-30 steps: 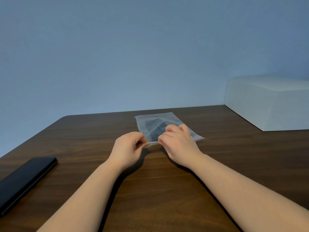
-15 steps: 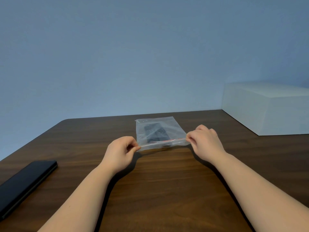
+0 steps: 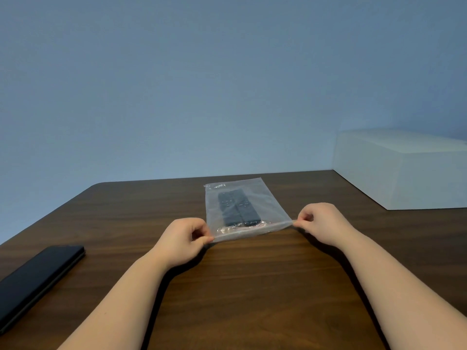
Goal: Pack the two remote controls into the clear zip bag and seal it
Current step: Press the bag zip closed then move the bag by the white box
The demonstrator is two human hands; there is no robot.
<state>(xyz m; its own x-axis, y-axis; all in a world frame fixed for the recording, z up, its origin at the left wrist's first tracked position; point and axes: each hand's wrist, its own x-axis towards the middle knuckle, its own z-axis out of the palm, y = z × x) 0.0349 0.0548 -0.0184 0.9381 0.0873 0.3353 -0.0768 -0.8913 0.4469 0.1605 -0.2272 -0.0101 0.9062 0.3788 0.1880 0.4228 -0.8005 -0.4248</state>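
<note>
A clear zip bag (image 3: 265, 198) lies flat on the dark wooden table (image 3: 242, 286), its zip edge facing me. Two black remote controls (image 3: 237, 209) lie side by side inside it. My left hand (image 3: 185, 238) pinches the near left corner of the zip edge. My right hand (image 3: 321, 221) pinches the near right corner. The zip strip is stretched taut between them, slightly raised off the table.
A flat black case (image 3: 38, 279) lies at the table's left edge. A large white box (image 3: 404, 170) stands at the back right against the blue wall. The table's far edge runs just behind the bag.
My right hand slid along the zip edge from beside the left hand out to the right corner. The left hand kept its hold on the left corner.
</note>
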